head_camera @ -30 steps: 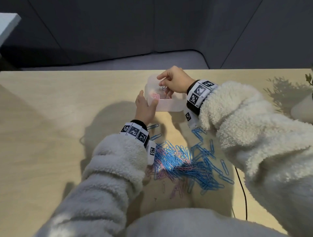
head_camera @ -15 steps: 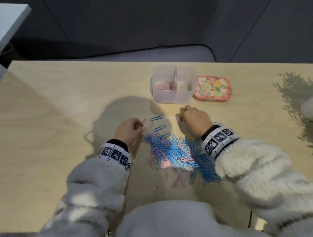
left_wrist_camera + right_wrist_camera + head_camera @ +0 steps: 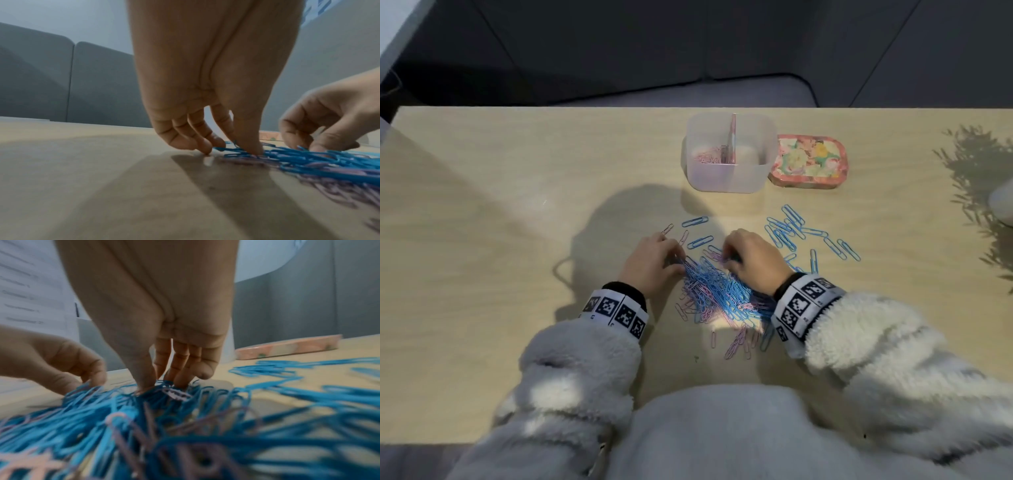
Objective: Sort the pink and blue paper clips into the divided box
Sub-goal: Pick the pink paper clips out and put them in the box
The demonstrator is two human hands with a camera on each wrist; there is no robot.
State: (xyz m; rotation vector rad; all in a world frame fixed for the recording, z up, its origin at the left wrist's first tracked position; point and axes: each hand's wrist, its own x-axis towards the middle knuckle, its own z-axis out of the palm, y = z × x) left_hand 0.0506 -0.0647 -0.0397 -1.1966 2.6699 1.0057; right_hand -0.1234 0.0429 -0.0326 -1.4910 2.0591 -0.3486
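Oddly, both the left hand (image 3: 650,263) and right hand (image 3: 751,262) dig curled fingertips into the paper clips (image 3: 717,291), any actual grip hidden.

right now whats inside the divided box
The divided box holds pink clips in its left compartment. The right compartment looks empty, though the frosted wall hides its near floor.

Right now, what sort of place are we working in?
Probably a home or lounge: a light wooden table stands against a grey cushioned sofa, a leafy plant's shadow falls across its right end, and a floral pink lid lies beside the translucent divided plastic box.
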